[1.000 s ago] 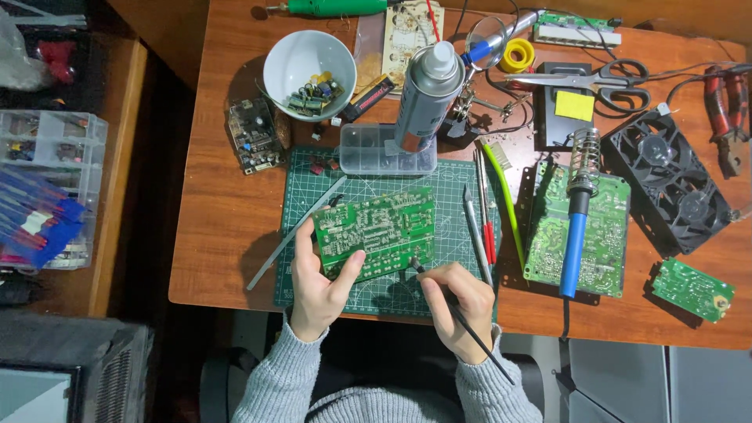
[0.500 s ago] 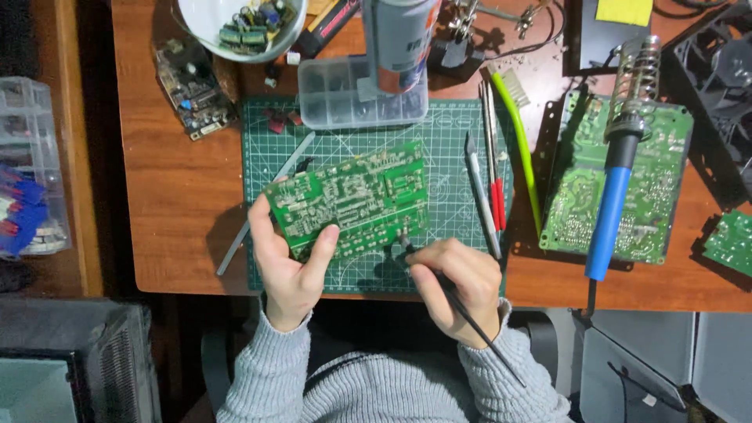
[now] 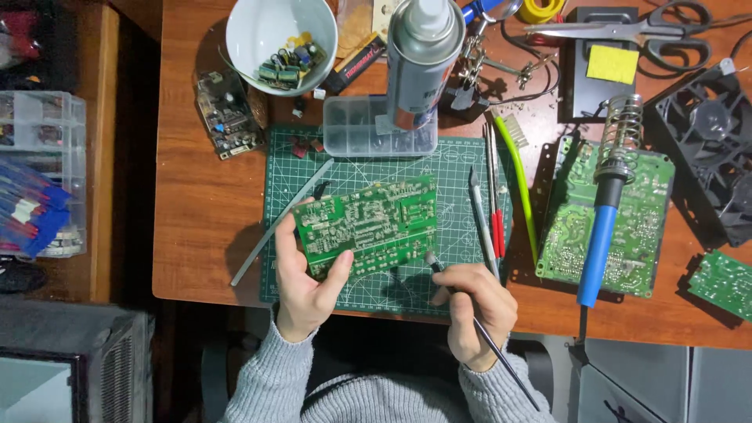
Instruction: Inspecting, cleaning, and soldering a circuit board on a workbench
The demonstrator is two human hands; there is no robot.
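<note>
1 green board [image 3: 368, 227] in left hand [image 3: 301, 286], 1 brush [image 3: 478, 329] in right hand [image 3: 478, 309]

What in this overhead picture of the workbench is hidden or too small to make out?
- Head view: the tip of the thin tool in the right hand is too small to identify.
- The parts in the white bowl are too small to name.
- The green circuit board: the left hand covers its lower left corner.
- The scissors are cut off by the top edge.
</note>
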